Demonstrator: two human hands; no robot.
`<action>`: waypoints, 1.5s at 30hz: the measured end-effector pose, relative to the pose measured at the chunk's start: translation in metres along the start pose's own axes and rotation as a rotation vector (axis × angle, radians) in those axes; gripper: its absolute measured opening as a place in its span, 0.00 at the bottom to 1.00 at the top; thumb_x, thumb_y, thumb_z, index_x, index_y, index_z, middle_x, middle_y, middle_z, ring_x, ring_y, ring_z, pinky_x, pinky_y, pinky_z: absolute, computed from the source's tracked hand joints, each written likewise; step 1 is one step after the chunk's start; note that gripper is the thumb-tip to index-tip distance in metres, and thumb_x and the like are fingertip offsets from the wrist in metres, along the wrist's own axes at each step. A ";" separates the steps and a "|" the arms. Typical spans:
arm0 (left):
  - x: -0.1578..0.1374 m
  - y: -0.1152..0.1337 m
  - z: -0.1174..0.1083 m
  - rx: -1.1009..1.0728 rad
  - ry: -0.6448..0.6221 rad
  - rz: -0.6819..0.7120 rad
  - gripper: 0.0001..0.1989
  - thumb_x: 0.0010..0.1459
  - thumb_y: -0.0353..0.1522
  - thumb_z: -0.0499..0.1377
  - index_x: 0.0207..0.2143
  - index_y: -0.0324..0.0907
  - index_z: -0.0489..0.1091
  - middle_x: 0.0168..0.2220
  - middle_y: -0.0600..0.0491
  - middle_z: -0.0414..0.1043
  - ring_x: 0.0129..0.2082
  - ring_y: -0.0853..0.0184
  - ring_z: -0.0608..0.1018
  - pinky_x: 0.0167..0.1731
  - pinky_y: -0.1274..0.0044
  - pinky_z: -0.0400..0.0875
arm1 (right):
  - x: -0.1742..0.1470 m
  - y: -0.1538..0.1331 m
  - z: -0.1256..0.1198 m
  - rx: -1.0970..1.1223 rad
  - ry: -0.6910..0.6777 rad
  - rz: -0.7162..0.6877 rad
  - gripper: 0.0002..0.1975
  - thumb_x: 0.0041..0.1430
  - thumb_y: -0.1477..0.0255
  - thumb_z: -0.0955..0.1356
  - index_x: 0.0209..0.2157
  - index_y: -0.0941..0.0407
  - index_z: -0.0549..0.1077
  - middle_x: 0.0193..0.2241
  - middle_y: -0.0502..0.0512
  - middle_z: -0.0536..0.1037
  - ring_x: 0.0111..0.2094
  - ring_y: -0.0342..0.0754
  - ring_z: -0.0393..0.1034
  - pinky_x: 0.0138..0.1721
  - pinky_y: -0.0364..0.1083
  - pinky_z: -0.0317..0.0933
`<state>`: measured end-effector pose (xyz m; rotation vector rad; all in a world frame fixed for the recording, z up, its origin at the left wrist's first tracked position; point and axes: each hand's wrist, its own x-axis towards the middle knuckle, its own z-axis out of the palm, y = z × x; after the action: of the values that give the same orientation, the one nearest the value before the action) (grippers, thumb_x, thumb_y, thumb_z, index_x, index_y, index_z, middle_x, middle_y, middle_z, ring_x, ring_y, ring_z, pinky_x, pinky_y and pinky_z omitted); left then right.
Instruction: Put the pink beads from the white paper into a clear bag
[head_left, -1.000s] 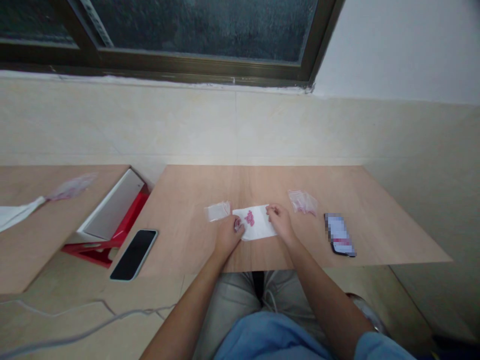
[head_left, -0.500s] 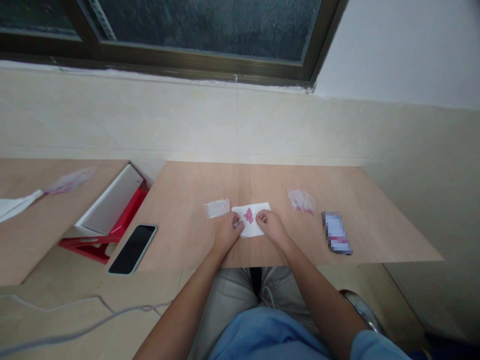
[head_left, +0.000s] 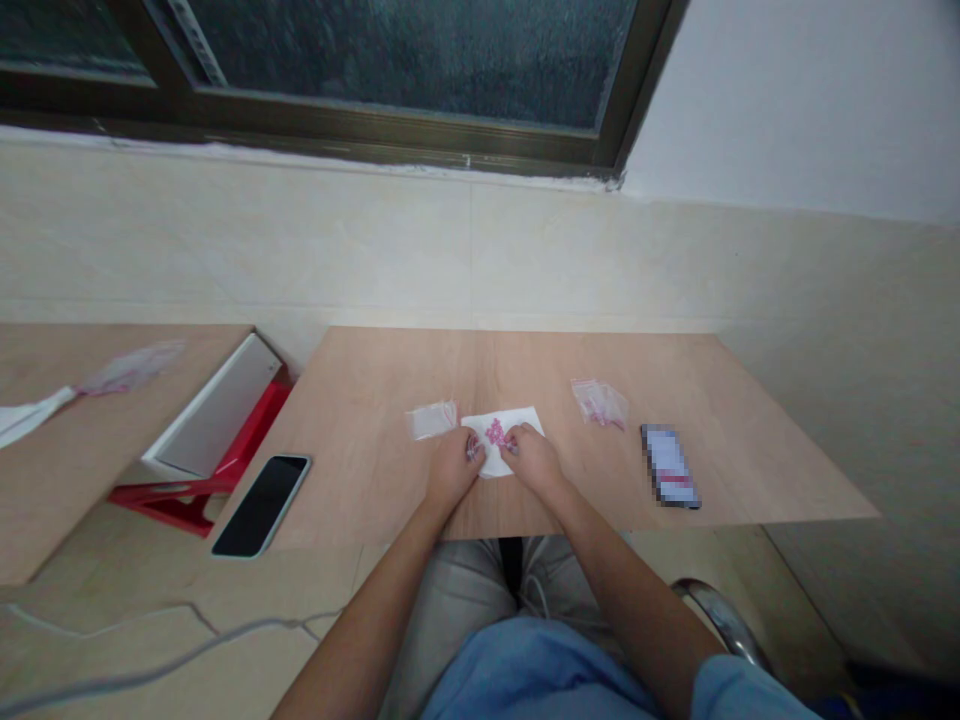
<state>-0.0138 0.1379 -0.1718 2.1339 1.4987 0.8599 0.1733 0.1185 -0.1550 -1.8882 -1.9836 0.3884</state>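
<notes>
**Two hands meet over a white sheet of pink beads at a window-side table**

A light wooden table (head_left: 570,350) stands against a cream tiled wall under a dark-framed window (head_left: 390,70), with plain white wall to the right. A second wooden surface (head_left: 82,440) lies well to the left of the hands, carrying a white cloth (head_left: 26,418) and a clear plastic bag (head_left: 127,365). Between the two surfaces a white panel (head_left: 214,415) leans on a red stand (head_left: 202,485). A grey cable (head_left: 150,660) trails across the tiled floor below.

Both forearms reach forward from the person's lap, bare below light blue sleeves, and the hands rest low on the table's near half, close together. The left hand (head_left: 454,468) is curled, its fingertips pressing the left edge of a white sheet (head_left: 506,425); something small seems pinched in them, too small to tell. The right hand (head_left: 531,462) is also curled, with thumb and forefinger drawn together at a cluster of pink beads (head_left: 495,432) lying on the sheet, just between the two hands; whether a bead is actually gripped cannot be told.

Just beyond the left hand sits a small clear bag (head_left: 431,420). Farther out from the right hand lies another small bag with pink contents (head_left: 600,403), then a blurred phone (head_left: 669,468). A dark-screened phone (head_left: 261,505) rests well off the left hand, at the table's corner.
</notes>
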 end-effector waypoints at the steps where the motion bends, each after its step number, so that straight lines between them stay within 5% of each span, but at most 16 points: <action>1: 0.000 0.000 0.000 0.001 0.002 0.001 0.02 0.57 0.31 0.57 0.33 0.43 0.65 0.32 0.53 0.68 0.33 0.63 0.69 0.36 0.73 0.61 | 0.000 0.001 0.000 0.004 -0.005 0.001 0.07 0.63 0.68 0.68 0.40 0.55 0.75 0.41 0.57 0.76 0.37 0.47 0.70 0.38 0.43 0.59; 10: 0.000 0.002 -0.002 0.003 0.008 0.011 0.02 0.57 0.30 0.57 0.34 0.43 0.67 0.32 0.53 0.69 0.35 0.63 0.71 0.37 0.73 0.63 | -0.006 0.015 -0.007 0.163 -0.030 -0.099 0.08 0.60 0.74 0.69 0.42 0.57 0.75 0.40 0.56 0.76 0.37 0.45 0.70 0.41 0.42 0.61; 17: -0.001 0.002 -0.003 0.001 0.016 0.021 0.02 0.57 0.30 0.58 0.35 0.43 0.67 0.33 0.53 0.69 0.35 0.63 0.71 0.38 0.73 0.63 | -0.017 0.027 -0.012 0.253 0.001 -0.149 0.06 0.56 0.79 0.66 0.32 0.56 0.75 0.32 0.53 0.76 0.35 0.46 0.70 0.40 0.43 0.60; 20: -0.001 0.002 -0.003 0.003 0.015 0.019 0.02 0.57 0.30 0.58 0.34 0.43 0.67 0.33 0.53 0.69 0.35 0.63 0.71 0.37 0.73 0.63 | -0.010 0.031 -0.015 0.474 0.115 -0.040 0.06 0.57 0.74 0.66 0.36 0.56 0.75 0.31 0.52 0.76 0.31 0.46 0.69 0.35 0.43 0.62; 24: -0.001 0.001 -0.003 0.008 0.011 0.015 0.02 0.58 0.31 0.58 0.35 0.43 0.67 0.33 0.52 0.70 0.35 0.63 0.71 0.37 0.73 0.63 | 0.007 0.024 -0.017 0.866 0.325 0.289 0.12 0.57 0.67 0.64 0.42 0.57 0.71 0.29 0.51 0.75 0.25 0.45 0.68 0.25 0.41 0.60; 27: 0.000 0.001 -0.003 0.012 0.009 0.015 0.02 0.58 0.31 0.58 0.35 0.43 0.67 0.34 0.52 0.70 0.35 0.63 0.71 0.36 0.73 0.63 | 0.015 0.006 -0.011 0.994 0.198 0.251 0.13 0.56 0.66 0.66 0.42 0.56 0.72 0.30 0.53 0.77 0.25 0.45 0.69 0.23 0.41 0.60; 31: 0.000 0.002 -0.003 0.011 0.008 0.019 0.02 0.58 0.31 0.57 0.35 0.43 0.67 0.33 0.53 0.70 0.35 0.63 0.71 0.37 0.73 0.63 | 0.013 -0.008 0.003 0.856 0.023 -0.015 0.12 0.56 0.68 0.69 0.42 0.55 0.76 0.35 0.54 0.80 0.32 0.47 0.74 0.33 0.43 0.66; 38: 0.001 0.001 -0.002 0.008 0.001 0.007 0.02 0.57 0.30 0.57 0.35 0.43 0.67 0.33 0.52 0.69 0.35 0.63 0.71 0.38 0.73 0.63 | 0.004 0.015 0.014 0.406 0.122 0.042 0.06 0.55 0.75 0.68 0.37 0.56 0.76 0.34 0.54 0.79 0.32 0.46 0.72 0.37 0.43 0.63; 45: 0.000 0.004 -0.005 0.009 -0.008 0.002 0.04 0.57 0.31 0.57 0.36 0.43 0.67 0.34 0.52 0.70 0.36 0.63 0.72 0.39 0.72 0.64 | 0.002 0.002 0.012 0.166 0.093 0.030 0.04 0.58 0.71 0.69 0.35 0.56 0.75 0.38 0.57 0.77 0.37 0.47 0.71 0.40 0.43 0.62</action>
<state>-0.0145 0.1367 -0.1654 2.1433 1.4996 0.8458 0.1695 0.1217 -0.1660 -1.8012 -1.8061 0.4505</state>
